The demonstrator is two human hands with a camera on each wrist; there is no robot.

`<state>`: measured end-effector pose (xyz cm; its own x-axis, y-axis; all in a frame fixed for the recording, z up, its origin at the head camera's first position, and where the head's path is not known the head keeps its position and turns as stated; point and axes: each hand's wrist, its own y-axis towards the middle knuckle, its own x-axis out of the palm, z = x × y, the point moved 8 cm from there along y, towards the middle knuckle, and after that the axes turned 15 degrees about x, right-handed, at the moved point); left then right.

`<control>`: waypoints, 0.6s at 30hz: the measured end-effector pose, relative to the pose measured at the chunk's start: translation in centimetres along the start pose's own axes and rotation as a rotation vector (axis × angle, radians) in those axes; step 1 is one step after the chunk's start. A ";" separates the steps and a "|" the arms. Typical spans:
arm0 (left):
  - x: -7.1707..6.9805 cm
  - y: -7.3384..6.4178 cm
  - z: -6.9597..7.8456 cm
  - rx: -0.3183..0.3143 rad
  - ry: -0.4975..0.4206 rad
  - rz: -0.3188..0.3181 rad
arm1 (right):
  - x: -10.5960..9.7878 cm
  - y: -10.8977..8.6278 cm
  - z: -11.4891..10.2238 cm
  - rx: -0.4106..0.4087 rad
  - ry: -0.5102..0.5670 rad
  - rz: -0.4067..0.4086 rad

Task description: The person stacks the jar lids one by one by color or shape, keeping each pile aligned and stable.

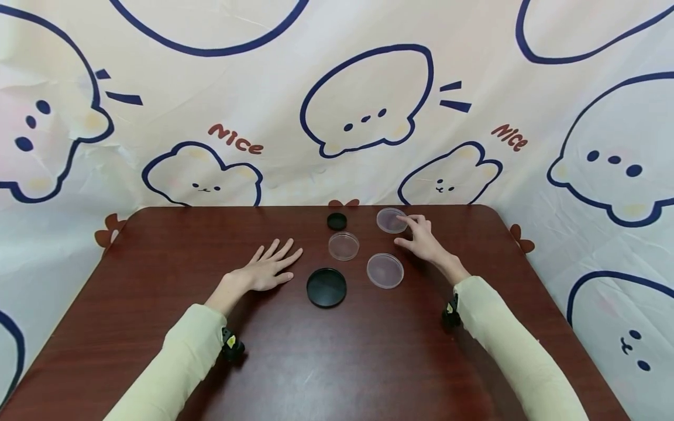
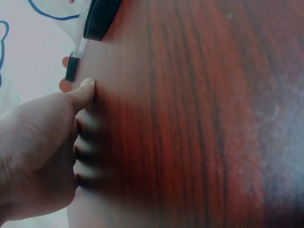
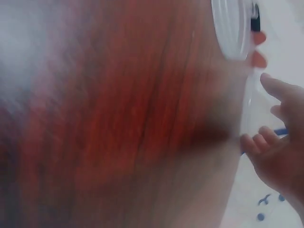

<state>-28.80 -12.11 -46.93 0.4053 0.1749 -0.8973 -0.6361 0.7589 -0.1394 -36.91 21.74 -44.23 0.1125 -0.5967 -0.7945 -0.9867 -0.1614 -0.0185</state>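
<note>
My left hand (image 1: 267, 272) rests on the table with its fingers spread, left of a large black round dish (image 1: 326, 287). In the left wrist view, its thumb points toward the black dish (image 2: 102, 19). At the back right, my right hand (image 1: 421, 238) reaches to a clear round dish (image 1: 389, 220), the index fingertip at its right rim and the thumb held apart. Nearer me lies a larger clear dish (image 1: 385, 271). A smaller clear dish (image 1: 344, 246) sits in the middle, with a small black round piece (image 1: 337, 221) behind it.
The dark red-brown wooden table (image 1: 337, 362) has rounded back corners. Behind and beside it hangs a pale cloth (image 1: 284, 105) printed with blue cartoon outlines. The dishes are grouped between my hands, toward the back edge.
</note>
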 end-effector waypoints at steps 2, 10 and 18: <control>0.2 0.0 -0.2 0.003 -0.002 0.005 | -0.2 0.6 0.8 0.023 0.014 0.008; 0.2 0.2 -0.2 0.025 -0.005 0.018 | 0.1 2.4 2.2 0.117 0.039 -0.044; -0.1 -0.2 0.6 0.075 0.031 0.000 | 0.5 4.0 2.3 0.204 0.007 -0.071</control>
<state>-28.33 -11.97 -46.56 0.3838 0.1566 -0.9101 -0.5849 0.8038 -0.1084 -41.09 22.59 -46.14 0.1824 -0.5953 -0.7826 -0.9795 -0.0407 -0.1974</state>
